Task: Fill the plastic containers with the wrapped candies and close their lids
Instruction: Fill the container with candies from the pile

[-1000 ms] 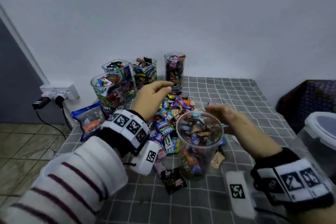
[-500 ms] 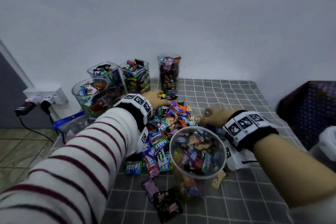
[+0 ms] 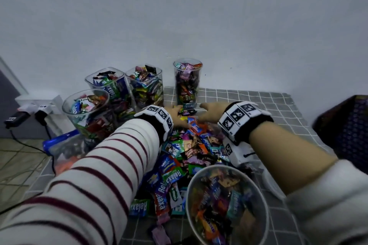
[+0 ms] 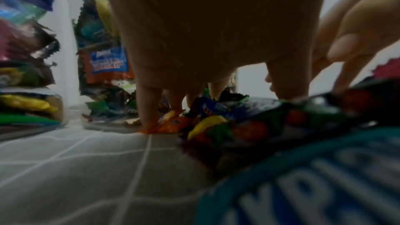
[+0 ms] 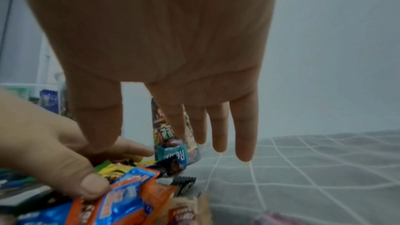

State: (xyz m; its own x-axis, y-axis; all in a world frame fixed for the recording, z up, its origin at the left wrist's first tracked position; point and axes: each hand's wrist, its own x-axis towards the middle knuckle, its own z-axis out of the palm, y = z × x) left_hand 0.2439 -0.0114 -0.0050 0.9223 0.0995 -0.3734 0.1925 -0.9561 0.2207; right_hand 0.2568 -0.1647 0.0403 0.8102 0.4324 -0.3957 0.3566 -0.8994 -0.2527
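Observation:
A heap of wrapped candies (image 3: 191, 145) covers the middle of the grey checked cloth (image 3: 258, 101). Nearest me stands a clear round container (image 3: 227, 207), lidless and holding mixed candies. My left hand (image 3: 178, 118) lies at the far end of the heap, its fingers (image 4: 149, 105) pointing down onto the wrappers and its thumb on an orange candy (image 5: 129, 194). My right hand (image 3: 209, 111) hovers just right of it, fingers (image 5: 218, 126) straight and holding nothing. Behind both hands stands a tall round container (image 3: 188, 83) full of candies.
Three more lidless candy-filled containers stand at the back left: one round (image 3: 87, 113) and two square (image 3: 111, 87) (image 3: 146, 85). A blue zip bag (image 3: 59, 145) lies at the table's left edge, a power strip (image 3: 37, 105) beyond it. A dark patterned object (image 3: 346, 131) sits at the right.
Both hands have moved from beside the near container forward to the far end of the candy heap. My view has leaned in closer, so the near container now sits low in the frame.

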